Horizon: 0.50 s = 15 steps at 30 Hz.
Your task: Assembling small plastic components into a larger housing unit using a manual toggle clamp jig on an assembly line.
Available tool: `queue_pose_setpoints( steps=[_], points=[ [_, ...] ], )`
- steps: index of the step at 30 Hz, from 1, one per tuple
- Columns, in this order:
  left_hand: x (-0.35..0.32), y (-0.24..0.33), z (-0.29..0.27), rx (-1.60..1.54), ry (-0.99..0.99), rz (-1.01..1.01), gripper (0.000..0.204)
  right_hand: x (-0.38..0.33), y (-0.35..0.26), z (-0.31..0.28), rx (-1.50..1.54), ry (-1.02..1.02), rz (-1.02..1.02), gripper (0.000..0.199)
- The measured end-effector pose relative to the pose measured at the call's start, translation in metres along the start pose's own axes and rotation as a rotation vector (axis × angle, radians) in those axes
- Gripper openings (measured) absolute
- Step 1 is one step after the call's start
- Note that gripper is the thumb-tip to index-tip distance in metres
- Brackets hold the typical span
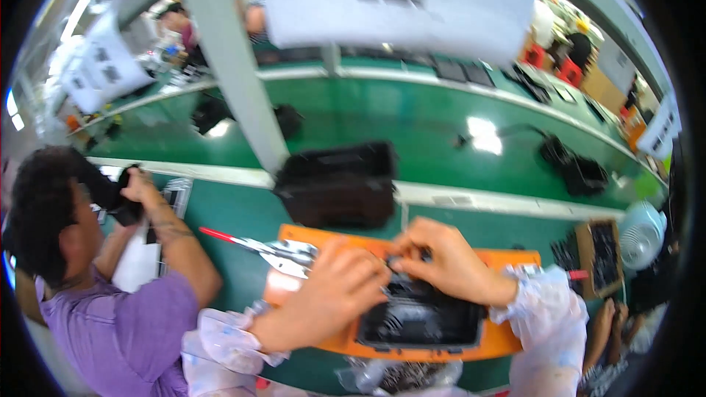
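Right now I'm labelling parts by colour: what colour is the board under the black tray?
Orange; the board shows best in the head view.

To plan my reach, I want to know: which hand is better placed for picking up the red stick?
Probably the left hand: the red stick lies left of the orange board, nearer that hand than the right hand.

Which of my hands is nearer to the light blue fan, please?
Right. Your right hand is well left of the fan, over the black case; your left hand is farther left.
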<state>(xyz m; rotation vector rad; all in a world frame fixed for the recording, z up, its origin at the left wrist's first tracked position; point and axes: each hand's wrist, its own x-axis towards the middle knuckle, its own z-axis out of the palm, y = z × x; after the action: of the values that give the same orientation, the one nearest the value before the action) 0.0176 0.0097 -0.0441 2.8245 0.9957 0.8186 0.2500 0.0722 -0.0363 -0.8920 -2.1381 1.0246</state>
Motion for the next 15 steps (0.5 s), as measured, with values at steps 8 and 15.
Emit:
queue_pose_setpoints(
  steps=[8,15],
  points=[
    [-0.001,0.006,0.007,0.096,-0.083,0.096,0.046,-0.007,-0.005,-0.005,0.131,-0.077,0.265,0.015],
    [0.005,0.005,0.019,0.202,-0.064,0.11,0.036,-0.002,0.002,-0.007,0.128,-0.013,0.257,0.015]
  ],
)
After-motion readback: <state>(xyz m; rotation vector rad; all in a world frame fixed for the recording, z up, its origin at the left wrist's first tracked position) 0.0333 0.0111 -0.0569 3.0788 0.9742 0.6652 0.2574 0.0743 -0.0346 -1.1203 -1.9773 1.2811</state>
